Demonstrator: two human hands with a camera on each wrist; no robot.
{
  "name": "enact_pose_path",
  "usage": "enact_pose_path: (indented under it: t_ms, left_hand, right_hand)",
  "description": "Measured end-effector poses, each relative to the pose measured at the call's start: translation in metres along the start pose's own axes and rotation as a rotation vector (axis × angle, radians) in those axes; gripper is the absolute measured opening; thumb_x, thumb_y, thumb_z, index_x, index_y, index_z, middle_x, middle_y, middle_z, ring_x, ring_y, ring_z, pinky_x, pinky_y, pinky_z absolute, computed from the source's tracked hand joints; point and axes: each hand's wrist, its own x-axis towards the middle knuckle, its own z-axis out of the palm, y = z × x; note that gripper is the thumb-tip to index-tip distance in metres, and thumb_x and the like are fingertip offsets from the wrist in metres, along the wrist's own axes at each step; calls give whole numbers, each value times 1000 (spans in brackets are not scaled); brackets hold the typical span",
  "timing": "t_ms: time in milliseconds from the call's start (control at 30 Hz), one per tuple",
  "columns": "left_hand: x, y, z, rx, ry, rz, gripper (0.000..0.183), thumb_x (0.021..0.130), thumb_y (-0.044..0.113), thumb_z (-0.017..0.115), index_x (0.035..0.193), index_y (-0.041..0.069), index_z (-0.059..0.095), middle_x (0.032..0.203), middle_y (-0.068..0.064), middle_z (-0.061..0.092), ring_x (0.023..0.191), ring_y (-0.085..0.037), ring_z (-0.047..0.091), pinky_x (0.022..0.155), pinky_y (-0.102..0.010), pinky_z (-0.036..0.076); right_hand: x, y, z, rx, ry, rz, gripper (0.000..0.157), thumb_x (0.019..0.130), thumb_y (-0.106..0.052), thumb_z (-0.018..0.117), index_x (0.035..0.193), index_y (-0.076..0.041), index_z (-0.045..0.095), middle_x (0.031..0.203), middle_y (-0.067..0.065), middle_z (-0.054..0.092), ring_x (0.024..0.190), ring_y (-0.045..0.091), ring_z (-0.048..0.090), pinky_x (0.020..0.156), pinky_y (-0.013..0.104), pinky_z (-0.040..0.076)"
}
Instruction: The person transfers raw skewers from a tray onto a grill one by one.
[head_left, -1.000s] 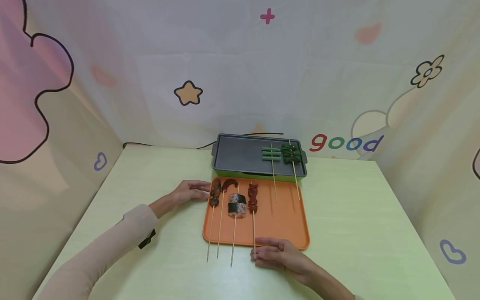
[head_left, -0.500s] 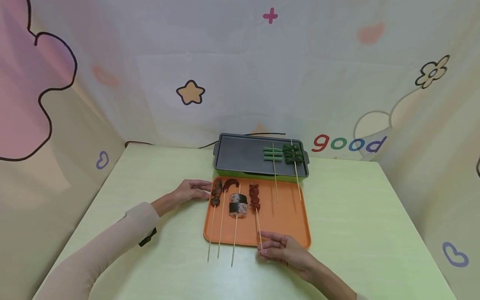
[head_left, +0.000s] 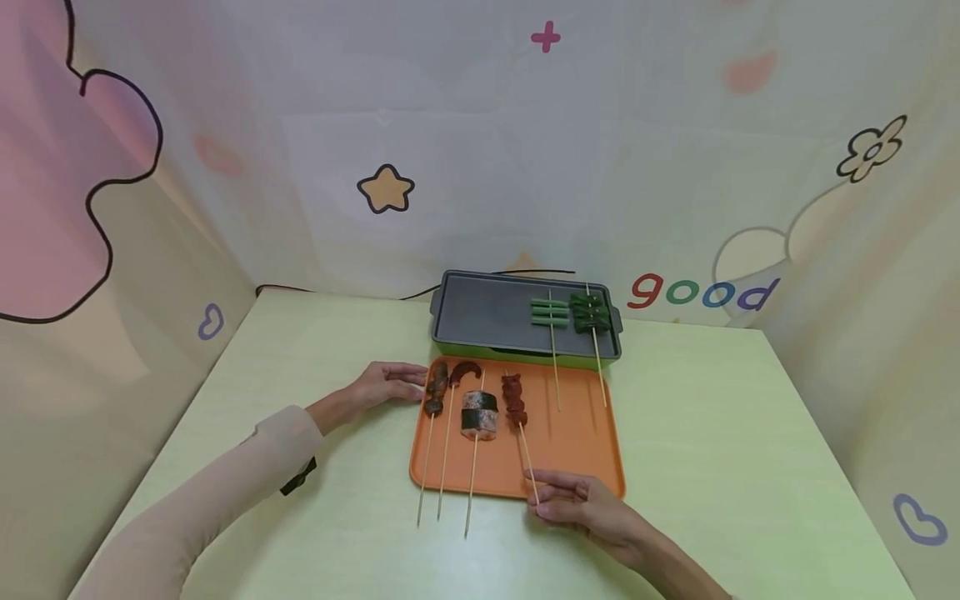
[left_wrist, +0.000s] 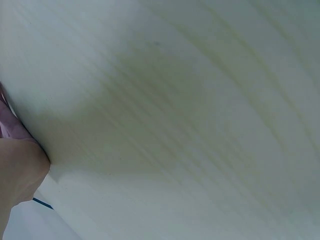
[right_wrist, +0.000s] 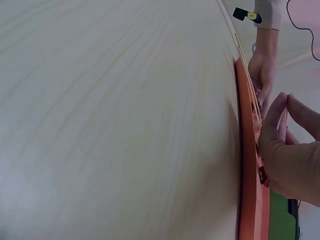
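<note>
My right hand [head_left: 581, 510] pinches the lower end of a wooden skewer [head_left: 516, 400] threaded with dark red meat pieces, over the front of the orange tray [head_left: 577, 450]. In the right wrist view, thumb and finger of that hand [right_wrist: 290, 150] meet at the tips. My left hand [head_left: 378, 389] rests at the tray's left edge with fingers fairly straight; only part of a hand [left_wrist: 20, 165] shows in the left wrist view. Left of the meat skewer lie a sushi-roll-like skewer [head_left: 478, 417], a curled dark red tentacle-like skewer [head_left: 465, 372] and a brown skewer [head_left: 437, 390].
Behind the tray stands a grey-topped grill pan [head_left: 480, 308] with a green base. On its right lie a green-bean-like skewer [head_left: 550, 313] and a dark green leafy skewer [head_left: 591, 313], their sticks reaching over the tray. A patterned cloth [head_left: 465, 125] hangs behind the table [head_left: 697, 433].
My right hand has moved slightly right with the meat skewer's stick, whose lower end now slants to the right. My left hand stays at the tray's edge; the whole view has shifted slightly.
</note>
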Motion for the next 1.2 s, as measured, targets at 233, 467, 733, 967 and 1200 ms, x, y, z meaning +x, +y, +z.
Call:
enact_pose_path:
  t_ms: [233, 467, 733, 967, 1200]
  left_hand:
    - [0, 0, 0, 0, 0, 6, 52, 94, 10, 71, 143, 1, 57, 134, -18, 68, 100, -5, 72, 97, -27, 57]
    - [-1, 4, -1, 9, -2, 6, 51, 95, 9, 70, 144, 1, 57, 135, -18, 67, 101, -4, 72, 99, -29, 57]
    - [1, 1, 0, 1, -3, 0, 52, 94, 9, 71, 144, 1, 57, 134, -17, 68, 99, -3, 72, 98, -27, 57]
    - [-1, 1, -2, 3, -4, 14, 52, 95, 10, 71, 144, 0, 56, 135, -19, 67, 101, -6, 73, 99, -30, 57]
    - [0, 0, -1, -17, -12, 38, 53, 94, 7, 70, 144, -2, 55, 137, -22, 65, 101, -5, 72, 95, -26, 58]
  right_hand:
    - [-7, 2, -6, -1, -69, -35, 70, 99, -10, 66, 156, 9, 30, 116, 0, 71, 114, 12, 69, 98, 27, 58]
    - [-8, 1, -5, -18, -100, -85, 69, 99, -8, 66, 155, 11, 31, 114, -3, 71, 111, 10, 70, 96, 26, 58]
    - [-5, 2, -2, -62, -129, -152, 65, 98, -6, 67, 153, 11, 35, 113, -4, 70, 107, 7, 70, 94, 24, 58]
    - [4, 0, 4, -169, -70, -203, 66, 96, -9, 70, 152, 8, 40, 117, 2, 69, 106, 7, 69, 94, 24, 58]
    - [15, -6, 10, -205, 6, -274, 66, 95, -9, 70, 152, 7, 40, 116, 5, 66, 101, 7, 69, 93, 23, 58]
